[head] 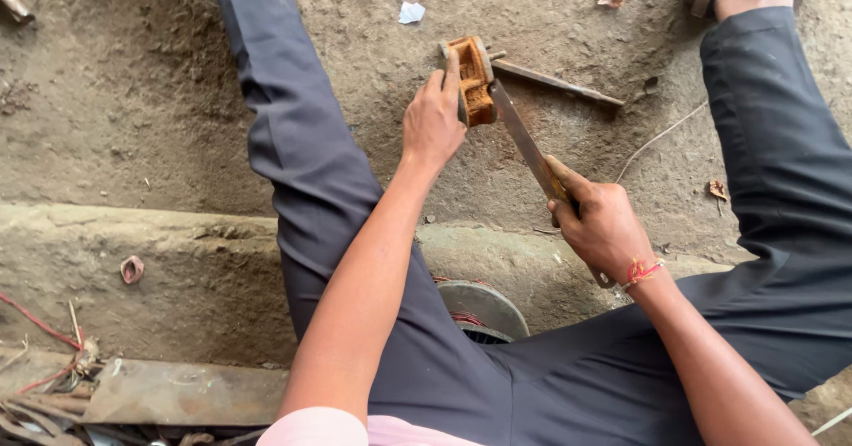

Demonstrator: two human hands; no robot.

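Left hand (433, 125) grips a rusty orange block (472, 80); right hand (602, 227) clamps a flat blade (522, 135) against it.

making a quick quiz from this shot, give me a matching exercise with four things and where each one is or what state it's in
Things:
1. left hand
2. right hand
3. metal rod
4. white paper scrap

Places or states:
a. lying loose on the dirt ground near the top of the view
b. gripping the handle of the flat blade
c. holding the rusty orange block from its left side
d. lying on the ground just right of the block

Pairs: 1-c, 2-b, 3-d, 4-a
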